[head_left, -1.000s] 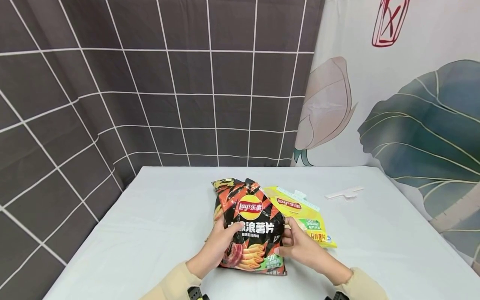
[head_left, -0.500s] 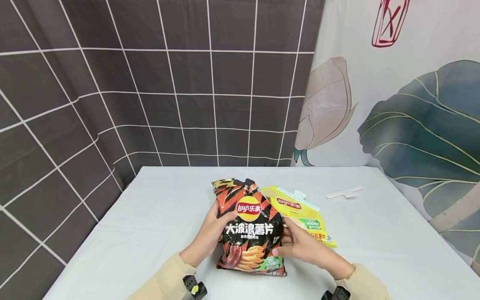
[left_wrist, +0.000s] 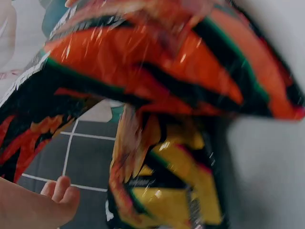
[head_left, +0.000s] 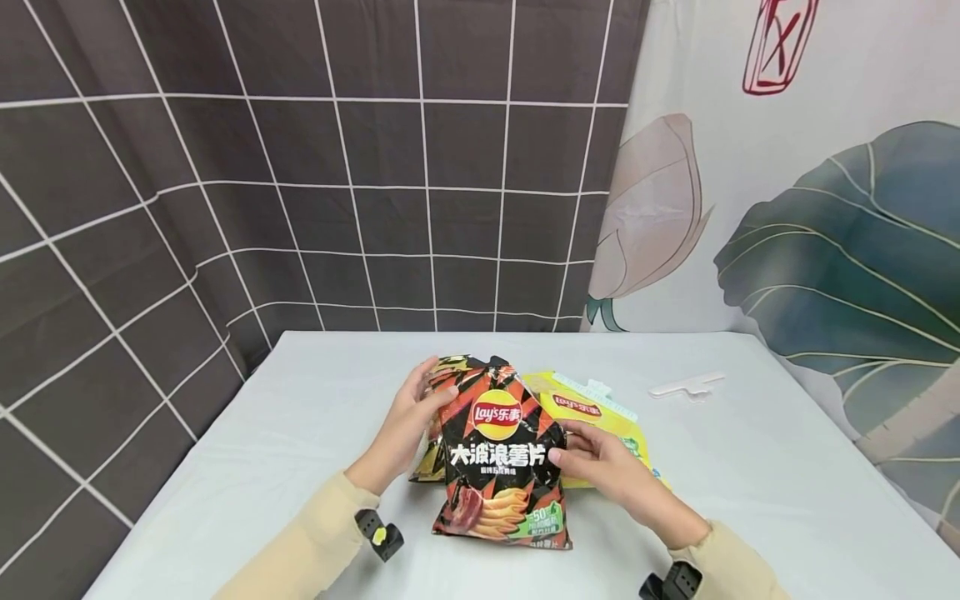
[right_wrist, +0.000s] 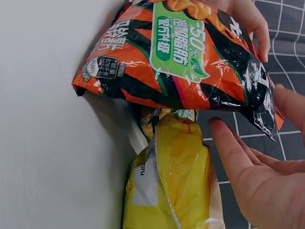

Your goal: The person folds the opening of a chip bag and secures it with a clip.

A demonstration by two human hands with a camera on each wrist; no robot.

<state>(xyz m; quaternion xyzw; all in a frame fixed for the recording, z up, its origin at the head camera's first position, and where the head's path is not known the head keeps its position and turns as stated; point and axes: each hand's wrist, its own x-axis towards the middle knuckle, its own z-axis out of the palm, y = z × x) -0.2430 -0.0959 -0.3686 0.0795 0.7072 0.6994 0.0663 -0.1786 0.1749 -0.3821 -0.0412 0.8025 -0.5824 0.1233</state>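
A black and red Lay's chip bag (head_left: 498,492) stands tilted in front of two other chip bags on the table. My right hand (head_left: 611,467) holds its right edge, thumb in front and fingers behind. At its upper left is my left hand (head_left: 397,425), fingers extended, thumb beside the bag's edge; contact there is unclear. A black and yellow chip bag (left_wrist: 176,186) stands behind, mostly covered in the head view. The yellow Lay's bag (head_left: 592,417), behind on the right, has a white sealing clip (head_left: 596,396) across its top.
Another white sealing clip (head_left: 686,386) lies by itself towards the back right of the white table (head_left: 750,467). Behind the table hang a dark grid-patterned cloth (head_left: 465,217) and a white cloth (head_left: 675,50) with printed plants.
My left hand has slid up the left side of the black and red chip bag towards its top corner. My right thumb has moved up along the right edge. The bag has barely shifted.
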